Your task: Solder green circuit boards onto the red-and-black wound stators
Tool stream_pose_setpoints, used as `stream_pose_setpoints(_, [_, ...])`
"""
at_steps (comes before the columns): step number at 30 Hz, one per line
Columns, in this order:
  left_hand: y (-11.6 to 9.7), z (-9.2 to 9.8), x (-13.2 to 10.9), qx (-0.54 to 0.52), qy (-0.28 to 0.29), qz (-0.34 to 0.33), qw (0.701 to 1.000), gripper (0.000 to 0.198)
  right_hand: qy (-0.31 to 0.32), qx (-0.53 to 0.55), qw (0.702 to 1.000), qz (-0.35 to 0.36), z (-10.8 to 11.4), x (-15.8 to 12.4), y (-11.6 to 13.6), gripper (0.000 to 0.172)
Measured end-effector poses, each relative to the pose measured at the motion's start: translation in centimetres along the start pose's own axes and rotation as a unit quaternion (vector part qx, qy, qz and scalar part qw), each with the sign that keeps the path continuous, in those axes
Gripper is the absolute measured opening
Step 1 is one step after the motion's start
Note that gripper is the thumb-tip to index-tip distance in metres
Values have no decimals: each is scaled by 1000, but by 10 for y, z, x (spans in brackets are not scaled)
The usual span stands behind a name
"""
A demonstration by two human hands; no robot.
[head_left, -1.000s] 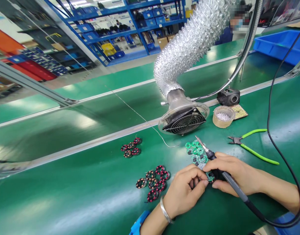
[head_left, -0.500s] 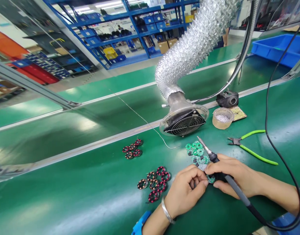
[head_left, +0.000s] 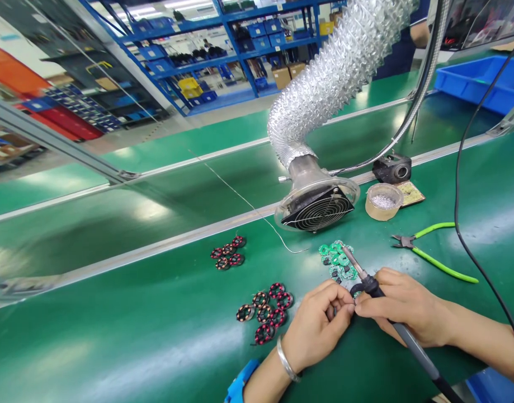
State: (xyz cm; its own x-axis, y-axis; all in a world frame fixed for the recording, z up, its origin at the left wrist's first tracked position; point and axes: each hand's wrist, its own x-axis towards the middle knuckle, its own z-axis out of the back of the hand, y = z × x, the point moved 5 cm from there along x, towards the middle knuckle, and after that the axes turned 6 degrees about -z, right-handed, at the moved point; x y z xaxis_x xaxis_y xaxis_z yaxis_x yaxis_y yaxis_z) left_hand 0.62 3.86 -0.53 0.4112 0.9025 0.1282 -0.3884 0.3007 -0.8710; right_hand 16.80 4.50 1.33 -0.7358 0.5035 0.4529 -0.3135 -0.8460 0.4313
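Note:
My right hand [head_left: 411, 308] is wrapped round a soldering iron [head_left: 372, 286], its metal tip slanting up and left over a pile of small green ring-shaped circuit boards [head_left: 334, 254]. The thumb and index finger of my left hand [head_left: 321, 319] are pinched together, nearly touching my right fingertips. Between the two hands shows a dark curved edge [head_left: 357, 288] of a small part, mostly covered by fingers. What exactly my left fingers hold is hidden. Left of my left hand lie several black ring coils with red and copper windings [head_left: 264, 313].
A second group of ring coils [head_left: 227, 253] lies farther back. A solder wire [head_left: 257, 210] hangs down to the table. The fume extractor [head_left: 319, 207] stands behind the boards. Right are green-handled cutters [head_left: 433, 252], a round tub [head_left: 382, 202] and an iron holder [head_left: 391, 168].
My right fingers have closed in on my left fingertips, and the iron's tip has shifted slightly right and down. The green board seen between my hands is now mostly covered. A person appears behind the duct.

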Motion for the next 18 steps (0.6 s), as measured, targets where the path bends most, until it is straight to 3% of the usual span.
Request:
stream_pose_setpoints(5, [-1,0,0,13,-13,-12,1000,10,-23,34,998,-40,2,7,1,34])
stream_pose_setpoints(8, [-2,0,0,27,-17,-29,999,11,-5,68,995,-74,2,12,0,35])
stream_pose_setpoints(18, [-7,-1,-6,96,-4,-141,985,10,1,91,994,-65,6,9,-3,34])
